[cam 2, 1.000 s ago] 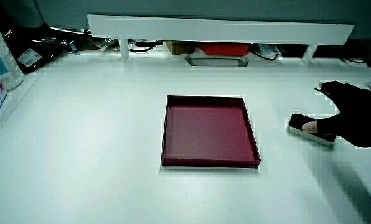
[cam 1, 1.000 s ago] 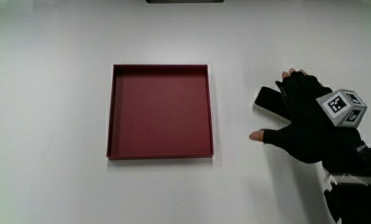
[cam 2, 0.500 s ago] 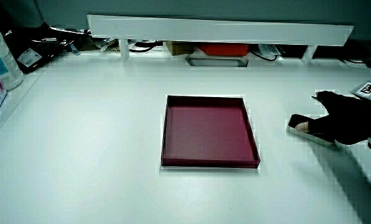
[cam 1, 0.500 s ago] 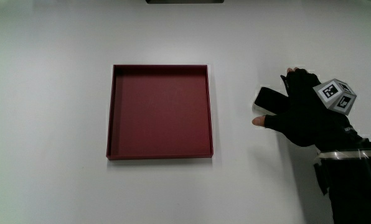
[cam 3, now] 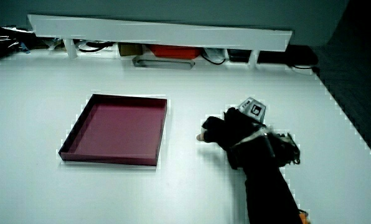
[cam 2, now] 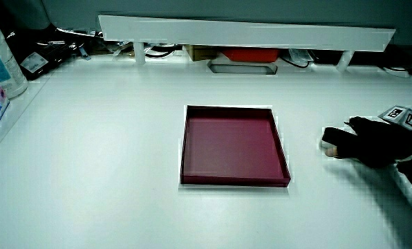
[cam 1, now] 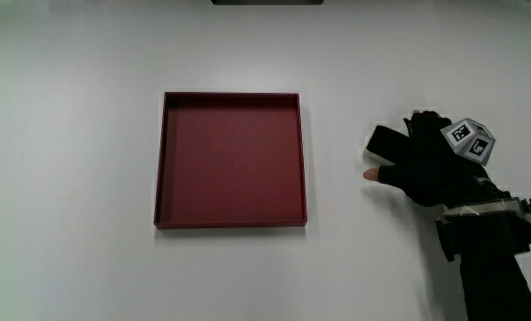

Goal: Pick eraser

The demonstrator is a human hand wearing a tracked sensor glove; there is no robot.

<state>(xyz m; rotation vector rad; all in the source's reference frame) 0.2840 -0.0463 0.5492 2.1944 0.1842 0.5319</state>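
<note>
No writing can be read anywhere; the small cube (cam 1: pixel 469 139) on the glove carries only black-and-white square patterns. The hand (cam 1: pixel 430 165) lies flat on the white table (cam 1: pixel 87 259) beside the tray (cam 1: pixel 231 159), its fingers closing on the eraser (cam 1: pixel 384 143), a flat dark block with a pale edge. Since a second ago the hand has settled lower over it. The tray is square, shallow and dark red.

White table (cam 1: pixel 87 267), low white partition (cam 2: pixel 247 31), evenly lit.
</note>
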